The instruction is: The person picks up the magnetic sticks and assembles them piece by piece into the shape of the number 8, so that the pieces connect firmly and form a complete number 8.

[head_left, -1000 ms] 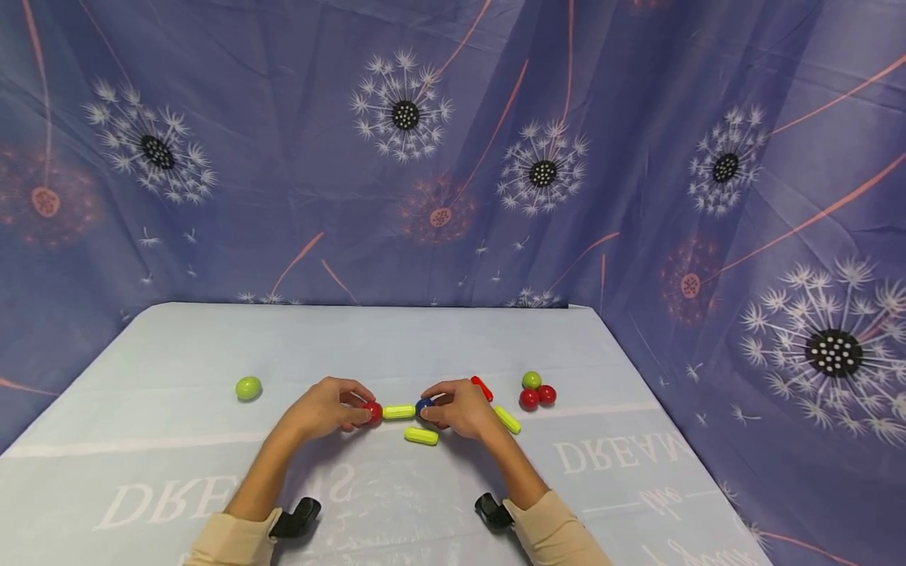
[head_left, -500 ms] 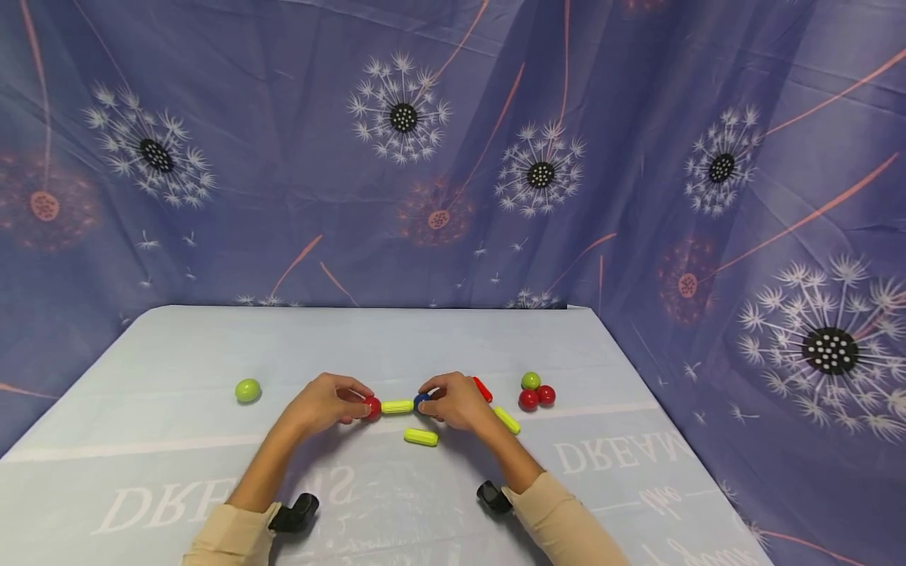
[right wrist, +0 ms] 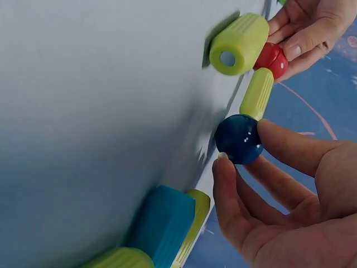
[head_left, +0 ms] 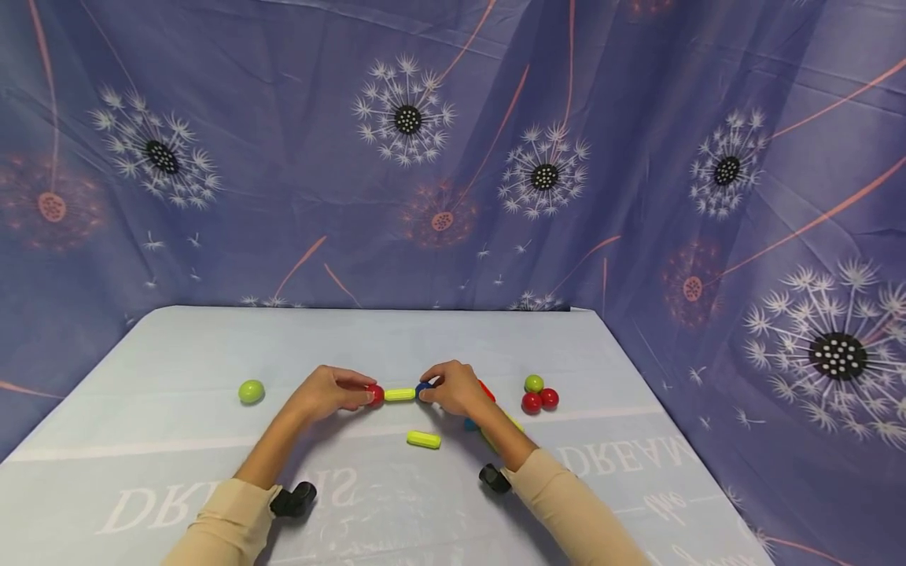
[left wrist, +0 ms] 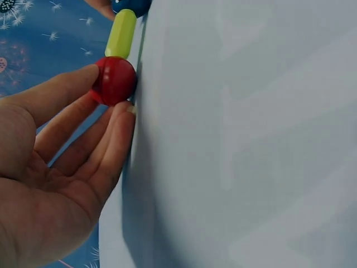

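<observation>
My left hand (head_left: 327, 395) pinches a red ball (head_left: 376, 395) between thumb and fingers. A yellow-green rod (head_left: 399, 395) joins that ball to a dark blue ball (head_left: 423, 390), which my right hand (head_left: 456, 389) pinches at the other end. In the left wrist view the red ball (left wrist: 116, 81) touches the end of the rod (left wrist: 120, 34). The right wrist view shows the blue ball (right wrist: 239, 139) held at the fingertips, with the rod (right wrist: 257, 94) running on to the red ball (right wrist: 271, 60).
A loose yellow-green rod (head_left: 423, 439) lies nearer the front. Beside my right forearm are a red rod (head_left: 487, 391), a blue piece (head_left: 470, 424) and another yellow-green rod. Two red balls (head_left: 532, 402) and a green ball (head_left: 534, 384) sit at right, another green ball (head_left: 251, 391) at left.
Both hands, with the joined balls and rod between them, have moved a little away from the front. The blue piece near my right wrist has come into view.
</observation>
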Demonstrator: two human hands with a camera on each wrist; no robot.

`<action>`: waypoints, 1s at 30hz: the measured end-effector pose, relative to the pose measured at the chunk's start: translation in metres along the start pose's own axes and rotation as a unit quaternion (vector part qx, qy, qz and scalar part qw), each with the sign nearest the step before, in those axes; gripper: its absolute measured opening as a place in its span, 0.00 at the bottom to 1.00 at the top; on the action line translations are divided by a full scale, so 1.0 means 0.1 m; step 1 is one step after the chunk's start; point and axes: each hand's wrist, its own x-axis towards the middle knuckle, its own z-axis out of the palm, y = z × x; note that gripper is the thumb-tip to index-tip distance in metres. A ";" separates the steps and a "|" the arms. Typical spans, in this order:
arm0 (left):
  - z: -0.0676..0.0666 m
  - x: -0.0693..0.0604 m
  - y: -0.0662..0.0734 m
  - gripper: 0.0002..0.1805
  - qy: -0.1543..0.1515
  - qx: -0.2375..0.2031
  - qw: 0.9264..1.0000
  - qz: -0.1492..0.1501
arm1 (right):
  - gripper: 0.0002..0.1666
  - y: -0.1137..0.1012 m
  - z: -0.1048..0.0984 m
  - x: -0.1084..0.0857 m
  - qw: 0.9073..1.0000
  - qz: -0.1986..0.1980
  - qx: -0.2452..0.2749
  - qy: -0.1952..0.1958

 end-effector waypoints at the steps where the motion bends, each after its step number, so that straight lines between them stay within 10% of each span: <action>1: -0.01 0.01 -0.01 0.21 -0.002 -0.005 1.000 0.003 | 0.16 0.00 0.00 0.01 1.000 0.003 0.000 -0.001; 30: -0.07 0.17 -0.15 0.21 -0.029 -0.079 0.996 -0.009 | 0.21 -0.06 -0.14 -0.04 0.998 -0.040 -0.044 0.025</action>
